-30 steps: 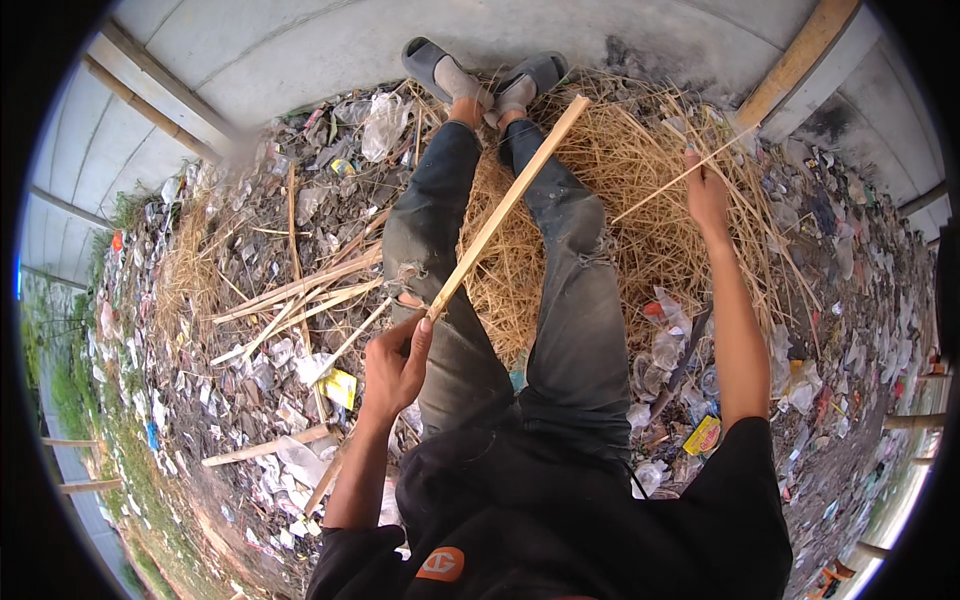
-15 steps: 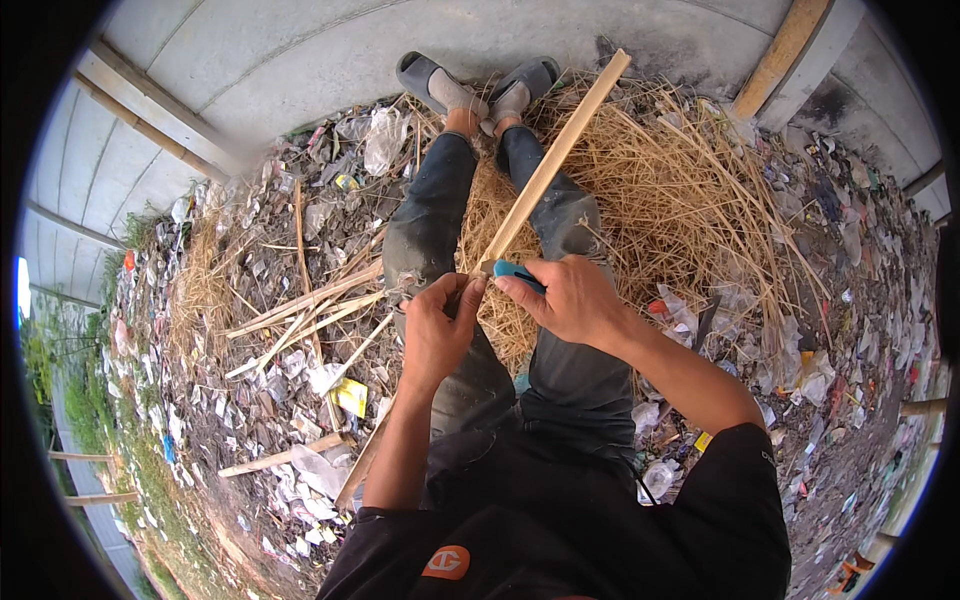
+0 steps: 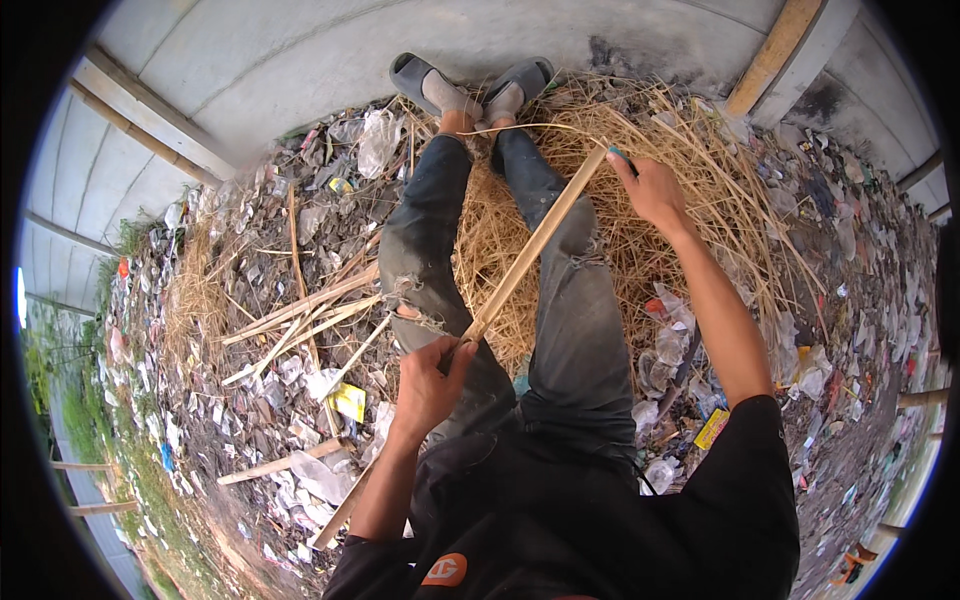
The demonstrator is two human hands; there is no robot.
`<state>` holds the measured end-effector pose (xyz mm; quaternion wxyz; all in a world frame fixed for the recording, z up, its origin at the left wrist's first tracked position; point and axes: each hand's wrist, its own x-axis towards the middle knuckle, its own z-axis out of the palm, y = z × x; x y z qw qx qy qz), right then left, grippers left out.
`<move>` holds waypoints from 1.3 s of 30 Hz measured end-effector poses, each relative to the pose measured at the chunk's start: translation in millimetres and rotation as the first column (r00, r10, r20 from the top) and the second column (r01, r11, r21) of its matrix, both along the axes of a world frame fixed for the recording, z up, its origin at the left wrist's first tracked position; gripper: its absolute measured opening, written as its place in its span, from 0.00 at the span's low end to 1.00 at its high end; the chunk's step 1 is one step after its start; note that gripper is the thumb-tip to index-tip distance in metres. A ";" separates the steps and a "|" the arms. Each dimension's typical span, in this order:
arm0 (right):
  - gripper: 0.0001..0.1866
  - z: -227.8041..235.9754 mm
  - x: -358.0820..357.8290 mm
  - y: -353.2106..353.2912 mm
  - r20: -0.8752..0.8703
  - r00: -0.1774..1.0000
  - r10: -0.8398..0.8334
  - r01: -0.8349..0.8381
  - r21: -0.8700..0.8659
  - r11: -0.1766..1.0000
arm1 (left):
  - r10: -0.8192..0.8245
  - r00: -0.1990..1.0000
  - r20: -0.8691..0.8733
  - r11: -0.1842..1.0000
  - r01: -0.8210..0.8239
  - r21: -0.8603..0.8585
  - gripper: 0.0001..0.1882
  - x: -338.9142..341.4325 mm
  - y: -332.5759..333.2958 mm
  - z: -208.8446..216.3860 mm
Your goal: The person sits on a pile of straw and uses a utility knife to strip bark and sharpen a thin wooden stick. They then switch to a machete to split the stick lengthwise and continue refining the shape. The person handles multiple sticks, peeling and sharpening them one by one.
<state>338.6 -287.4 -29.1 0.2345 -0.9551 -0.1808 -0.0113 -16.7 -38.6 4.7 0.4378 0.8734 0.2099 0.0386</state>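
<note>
My left hand (image 3: pixel 428 392) is closed round the near end of a long bamboo strip (image 3: pixel 535 245), which slants up and away to the right over my legs. At its far end my right hand (image 3: pixel 652 188) is closed on a knife with a teal handle (image 3: pixel 622 153); the blade is mostly hidden and lies at the strip's tip. From that tip a thin pale shaving (image 3: pixel 545 126) curls off to the left, above my ankles. Both knees are apart, and the strip passes between them.
Straw-like shavings (image 3: pixel 660 200) are heaped between and right of my legs. Several split bamboo pieces (image 3: pixel 310 305) lie on the left, among plastic scraps and litter (image 3: pixel 290 400). A grey wall (image 3: pixel 400 30) rises beyond my feet, with a bamboo pole (image 3: pixel 775 55) at right.
My right hand has slid the knife forward along the strip to its far end, raising a long shaving. My left hand has drawn slightly nearer to me with the strip.
</note>
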 end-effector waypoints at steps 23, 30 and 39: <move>0.42 28.5 -20.1 43.5 0.134 0.976 0.171 -0.183 0.087 0.979 | 0.018 0.999 0.047 0.998 -0.014 -0.067 0.15 6.2 24.9 -22.7; 0.35 14.1 -139.7 74.8 0.276 0.797 0.538 -0.573 0.060 0.818 | 0.008 0.994 0.110 1.000 -0.006 -0.013 0.13 14.2 27.6 -15.5; 0.40 34.6 -13.8 46.1 0.180 0.980 0.084 -0.097 0.064 0.993 | -0.047 0.999 -0.020 0.999 0.048 0.015 0.12 -14.8 39.7 -16.8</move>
